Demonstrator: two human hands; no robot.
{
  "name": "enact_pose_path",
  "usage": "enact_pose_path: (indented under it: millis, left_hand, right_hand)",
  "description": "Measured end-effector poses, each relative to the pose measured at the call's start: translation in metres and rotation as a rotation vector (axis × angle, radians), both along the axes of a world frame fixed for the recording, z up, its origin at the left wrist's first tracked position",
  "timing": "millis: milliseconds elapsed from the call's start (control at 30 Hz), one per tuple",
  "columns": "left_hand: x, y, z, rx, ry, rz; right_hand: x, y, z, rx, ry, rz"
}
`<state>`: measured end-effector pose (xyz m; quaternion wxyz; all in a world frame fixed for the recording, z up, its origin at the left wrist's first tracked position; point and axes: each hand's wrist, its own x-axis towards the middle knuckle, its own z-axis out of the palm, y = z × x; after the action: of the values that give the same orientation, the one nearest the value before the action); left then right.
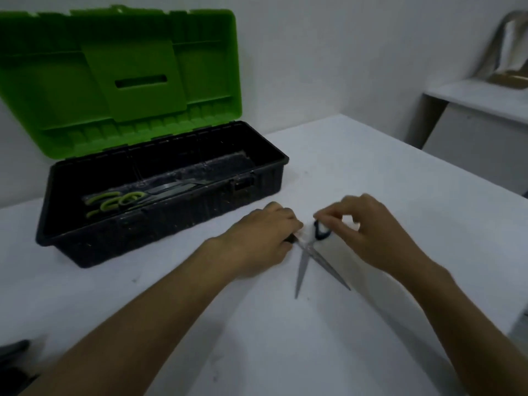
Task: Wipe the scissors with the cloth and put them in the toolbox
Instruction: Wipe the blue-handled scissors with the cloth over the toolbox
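Dark scissors handles (hands-hidden, blurred)

Toolbox at table's left rear, scissors right of it, nearer

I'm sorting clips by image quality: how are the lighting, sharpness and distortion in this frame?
Head view: dim, flat light with a bluish cast; soft overall, with motion blur on the right hand and the scissors; wide-angle lens bows the toolbox lid and table edges; toolbox interior is murky, with no glare.
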<state>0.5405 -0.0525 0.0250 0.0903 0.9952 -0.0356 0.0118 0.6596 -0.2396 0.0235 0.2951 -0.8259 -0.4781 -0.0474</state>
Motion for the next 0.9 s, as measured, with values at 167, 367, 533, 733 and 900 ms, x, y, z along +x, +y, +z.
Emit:
enact_pose_path:
  millis: [167, 367, 533, 733, 900]
  left_hand:
    - [-0.004, -0.010, -0.003, -0.012, -0.029, 0.054]
    - [-0.045, -0.001, 0.019, -0.353, -0.069, 0.306]
    - [-0.132, 0.013, 0.031, -0.717, -0.160, 0.608]
    - [-0.252, 0.031, 0.031, -0.795, -0.398, 0.890]
    - [-0.336, 0.031, 0.030, -0.842, -0.633, 1.075]
  right_hand:
    - [-0.019, -0.034, -0.018, -0.028, 0.072, -0.029]
    - [-0.044, -0.030, 0.002, 0.093, 0.100, 0.038]
    - [-0.090, 0.012, 0.011, 0.075, 0.123, 0.213]
    - [-0.176, 0.074, 0.012, -0.079, 0.112, 0.458]
    - [-0.245, 0.119, 0.004, -0.229, 0.122, 0.596]
